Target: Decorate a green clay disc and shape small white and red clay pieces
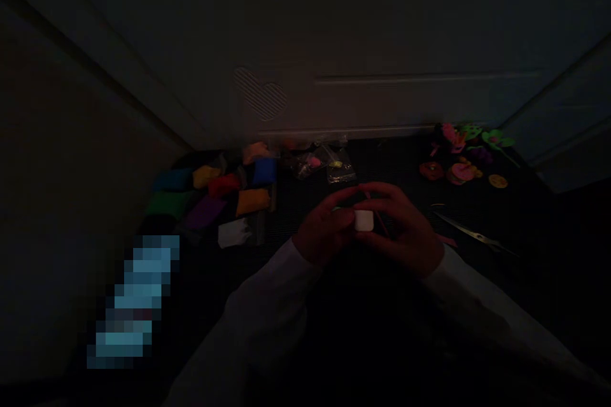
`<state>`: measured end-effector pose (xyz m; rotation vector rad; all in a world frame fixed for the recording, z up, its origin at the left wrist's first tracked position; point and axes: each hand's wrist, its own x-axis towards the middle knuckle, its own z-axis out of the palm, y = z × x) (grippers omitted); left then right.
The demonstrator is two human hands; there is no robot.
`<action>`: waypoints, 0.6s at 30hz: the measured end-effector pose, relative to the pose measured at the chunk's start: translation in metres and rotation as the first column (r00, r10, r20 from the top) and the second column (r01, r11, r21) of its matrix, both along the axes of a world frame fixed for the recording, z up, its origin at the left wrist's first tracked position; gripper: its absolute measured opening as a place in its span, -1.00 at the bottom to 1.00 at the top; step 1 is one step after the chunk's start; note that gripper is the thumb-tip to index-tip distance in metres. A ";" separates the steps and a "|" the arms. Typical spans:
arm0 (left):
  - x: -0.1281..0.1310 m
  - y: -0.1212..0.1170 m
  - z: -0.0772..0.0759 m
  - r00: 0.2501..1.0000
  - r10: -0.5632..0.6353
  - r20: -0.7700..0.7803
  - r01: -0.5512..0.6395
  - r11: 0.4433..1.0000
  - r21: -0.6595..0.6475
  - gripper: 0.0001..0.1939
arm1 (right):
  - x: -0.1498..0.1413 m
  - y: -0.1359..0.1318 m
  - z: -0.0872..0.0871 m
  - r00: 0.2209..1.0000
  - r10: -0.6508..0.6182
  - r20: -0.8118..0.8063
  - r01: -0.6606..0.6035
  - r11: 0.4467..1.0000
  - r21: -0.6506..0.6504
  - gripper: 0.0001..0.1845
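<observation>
In the dim head view, a small white block with rounded corners (364, 220) sits between my hands. My left hand (324, 232) is closed, with its thumb against the block's left side. The fingers of my right hand (408, 232) curl around the block from the right, closed on it as well. A thin pink strip (382, 225) shows between the right fingers, and a bit of green lies behind the left thumb. What these belong to is hidden. To the right of my right hand lies a slim metal tool that looks like scissors (470, 232).
Soft, coloured packets stand at the left, among them a white one (233, 233), an orange one (254, 201) and a blue one (264, 171). Clear bags (341, 168) lie by the back wall. Colourful flower-like pieces (462, 172) cluster at back right. A pixelated bright panel (138, 299) is front left.
</observation>
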<state>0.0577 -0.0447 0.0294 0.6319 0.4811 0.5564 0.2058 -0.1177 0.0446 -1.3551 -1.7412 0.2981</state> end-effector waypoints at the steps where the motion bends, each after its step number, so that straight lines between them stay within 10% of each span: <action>1: 0.000 0.000 0.000 1.000 -0.009 0.008 0.009 1.000 -0.006 -0.48 | 0.000 0.000 0.000 1.000 0.005 -0.006 -0.005 1.000 0.000 -0.67; 18: 0.000 -0.001 -0.004 0.993 -0.059 0.102 0.062 0.998 -0.033 -0.47 | 0.001 -0.001 0.001 1.000 -0.022 -0.006 0.022 1.000 0.012 -0.68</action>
